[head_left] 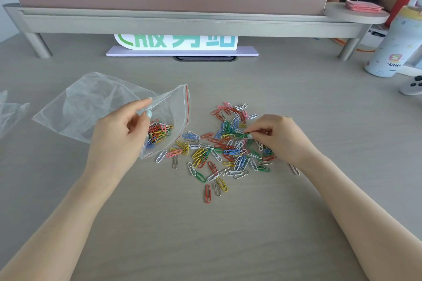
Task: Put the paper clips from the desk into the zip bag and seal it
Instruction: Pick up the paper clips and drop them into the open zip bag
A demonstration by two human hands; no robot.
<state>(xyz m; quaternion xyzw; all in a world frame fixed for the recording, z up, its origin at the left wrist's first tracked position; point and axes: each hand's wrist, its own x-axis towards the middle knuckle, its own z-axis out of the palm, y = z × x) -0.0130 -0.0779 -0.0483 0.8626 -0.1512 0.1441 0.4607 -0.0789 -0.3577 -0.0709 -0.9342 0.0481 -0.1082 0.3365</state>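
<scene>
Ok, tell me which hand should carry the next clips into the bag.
The right hand. It is already on the loose paper clips on the desk, pinching some, while the left hand grips the zip bag by its open mouth beside the pile.

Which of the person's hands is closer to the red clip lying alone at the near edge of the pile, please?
Left, narrowly, as far as one view shows. The left hand holds the bag up and left of the red clip; the right hand picks in the pile up and right of it.
</scene>
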